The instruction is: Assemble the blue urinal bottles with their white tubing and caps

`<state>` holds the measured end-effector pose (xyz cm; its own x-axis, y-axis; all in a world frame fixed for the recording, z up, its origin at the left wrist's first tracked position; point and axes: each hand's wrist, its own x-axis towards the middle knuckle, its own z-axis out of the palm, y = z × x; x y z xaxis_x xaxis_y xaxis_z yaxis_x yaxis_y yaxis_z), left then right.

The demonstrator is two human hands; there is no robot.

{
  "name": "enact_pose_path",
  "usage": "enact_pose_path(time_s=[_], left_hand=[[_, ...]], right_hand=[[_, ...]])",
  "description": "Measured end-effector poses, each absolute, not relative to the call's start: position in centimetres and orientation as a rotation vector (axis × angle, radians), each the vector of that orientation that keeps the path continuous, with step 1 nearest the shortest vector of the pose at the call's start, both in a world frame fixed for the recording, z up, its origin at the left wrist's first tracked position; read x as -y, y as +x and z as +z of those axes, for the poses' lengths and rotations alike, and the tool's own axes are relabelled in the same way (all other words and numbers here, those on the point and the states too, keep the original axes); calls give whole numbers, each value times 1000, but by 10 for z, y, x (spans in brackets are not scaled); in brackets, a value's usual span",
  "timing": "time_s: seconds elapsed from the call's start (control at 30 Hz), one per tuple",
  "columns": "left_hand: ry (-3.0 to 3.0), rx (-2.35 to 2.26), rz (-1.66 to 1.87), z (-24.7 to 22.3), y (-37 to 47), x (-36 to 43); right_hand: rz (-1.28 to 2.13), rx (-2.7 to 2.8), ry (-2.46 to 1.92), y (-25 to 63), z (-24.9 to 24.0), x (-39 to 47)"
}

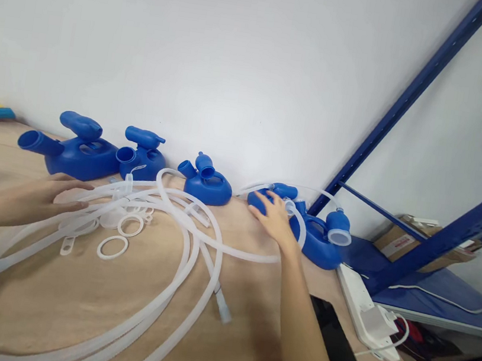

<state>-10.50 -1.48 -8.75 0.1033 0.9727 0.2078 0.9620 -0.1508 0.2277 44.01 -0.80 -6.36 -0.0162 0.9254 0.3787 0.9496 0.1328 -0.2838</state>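
Observation:
My right hand is stretched towards the wall, its fingers spread over a blue plastic urinal bottle that it partly hides. Right beside it stands another blue bottle with a cup-shaped blue funnel and a clear hose. My left hand hovers at the left end of a pile of coiled translucent tubing; its thumb and fingers are apart, and a pale clear piece shows between them. White sealing rings and clear plastic fittings lie near that hand.
Three more blue bottles line the wall at the left and middle. A black phone and a white power strip lie along the right table edge. Beyond them rises a blue metal shelf holding cardboard boxes.

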Motion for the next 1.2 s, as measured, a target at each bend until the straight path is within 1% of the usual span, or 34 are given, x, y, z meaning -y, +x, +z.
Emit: enact_pose_path(time_s=[0.07,0.17,0.33,0.47,0.57,0.6,0.7,0.73,0.77,0.8,0.9,0.93,0.97,1.07,1.2], left_hand=[[2364,-1965,422,-77,-83,16],[2534,-1786,409,-67,-40,16],[2830,-1432,341,-49,42,16],[2999,-1383,330,-29,108,8],[3044,-1282,341,-21,155,-2],[3037,-1219,362,-21,170,-5],[2962,-1014,532,-27,215,-19],[2933,-961,583,-31,229,-24],[2907,-917,618,-34,243,-29],[2883,-876,634,-36,255,-35],[2785,-763,628,-42,285,-53],[2737,-731,621,-44,291,-58],[2682,-705,618,-46,296,-64],[2485,-664,648,-53,301,-76],[2216,-658,691,-64,298,-82]], right_hand=[[-151,1683,-1966,471,-71,4],[-99,1486,-2103,504,-82,1],[32,1487,-2148,528,-79,5],[156,1593,-2165,534,-53,20],[323,1761,-2083,528,-28,43],[438,1868,-2001,524,-19,52],[765,2048,-1782,513,2,74],[817,2037,-1730,511,5,78],[786,2001,-1697,511,6,80],[669,1939,-1680,513,5,79],[72,1692,-1661,524,-11,65],[-30,1653,-1662,529,-18,59],[-6,1673,-1675,533,-25,53],[213,1818,-1668,540,-41,43],[264,1842,-1614,538,-43,42]])
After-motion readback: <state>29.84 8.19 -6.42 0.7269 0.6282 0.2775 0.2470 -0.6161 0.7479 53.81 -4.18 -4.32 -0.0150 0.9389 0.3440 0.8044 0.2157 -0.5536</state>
